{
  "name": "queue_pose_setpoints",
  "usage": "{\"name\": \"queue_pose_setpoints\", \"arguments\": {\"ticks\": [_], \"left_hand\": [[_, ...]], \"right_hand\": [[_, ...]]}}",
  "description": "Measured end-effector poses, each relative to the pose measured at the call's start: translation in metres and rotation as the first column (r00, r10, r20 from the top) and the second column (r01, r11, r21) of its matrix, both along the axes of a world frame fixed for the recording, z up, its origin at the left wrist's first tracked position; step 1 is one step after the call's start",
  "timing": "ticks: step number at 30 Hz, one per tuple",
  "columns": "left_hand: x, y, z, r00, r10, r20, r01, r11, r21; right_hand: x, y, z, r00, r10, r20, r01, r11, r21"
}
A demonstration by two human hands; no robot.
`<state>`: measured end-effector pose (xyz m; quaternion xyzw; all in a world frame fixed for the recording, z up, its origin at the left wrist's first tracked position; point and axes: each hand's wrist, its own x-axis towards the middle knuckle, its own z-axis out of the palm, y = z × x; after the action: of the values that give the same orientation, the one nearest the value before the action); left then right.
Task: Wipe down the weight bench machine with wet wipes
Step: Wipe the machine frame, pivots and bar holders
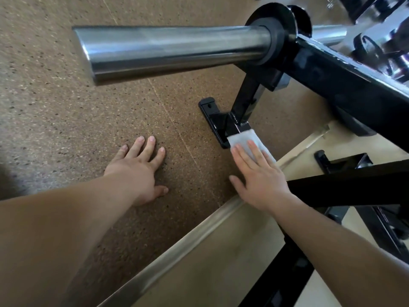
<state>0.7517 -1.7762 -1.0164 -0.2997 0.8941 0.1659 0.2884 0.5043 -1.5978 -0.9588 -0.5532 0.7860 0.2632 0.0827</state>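
Speckled floor (66,107) bears our left hand (137,171), fingers spread flat — we press the wet wipe (243,138) evenly along the frame foot (212,116) under our right hand's (261,180) straight fingers.

A big shiny bar (172,52) blocks twelve o'clock, a black frame (354,89) fills three o'clock, and the floor (55,107) at nine o'clock lies open.
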Motion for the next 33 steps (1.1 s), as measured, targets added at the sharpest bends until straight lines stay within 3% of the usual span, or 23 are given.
{"name": "queue_pose_setpoints", "arguments": {"ticks": [5, 11, 16, 24, 27, 33], "left_hand": [[-0.004, -0.004, 0.002, 1.000, -0.004, 0.025, 0.004, 1.000, 0.021], [-0.010, -0.007, 0.006, 0.997, 0.082, 0.011, -0.083, 0.992, 0.092], [-0.019, -0.003, 0.010, 0.987, 0.163, -0.009, -0.161, 0.978, 0.130], [-0.019, -0.017, 0.006, 0.989, 0.144, 0.027, -0.147, 0.972, 0.183], [-0.018, -0.018, 0.006, 0.992, 0.122, 0.034, -0.127, 0.974, 0.187], [-0.018, -0.014, 0.014, 0.989, 0.149, 0.010, -0.148, 0.972, 0.185]], "right_hand": [[-0.001, -0.035, 0.008, 0.997, -0.042, 0.062, 0.043, 0.999, -0.011], [0.024, 0.039, 0.010, 0.994, -0.111, 0.017, 0.112, 0.984, -0.138], [0.027, -0.006, 0.027, 0.953, -0.155, 0.262, 0.229, 0.932, -0.281], [0.012, -0.080, 0.037, 0.990, 0.010, 0.141, 0.053, 0.897, -0.440], [-0.002, -0.089, 0.040, 0.985, 0.073, 0.158, 0.003, 0.900, -0.435], [-0.005, -0.079, 0.025, 0.952, 0.010, 0.306, 0.078, 0.959, -0.273]]}}
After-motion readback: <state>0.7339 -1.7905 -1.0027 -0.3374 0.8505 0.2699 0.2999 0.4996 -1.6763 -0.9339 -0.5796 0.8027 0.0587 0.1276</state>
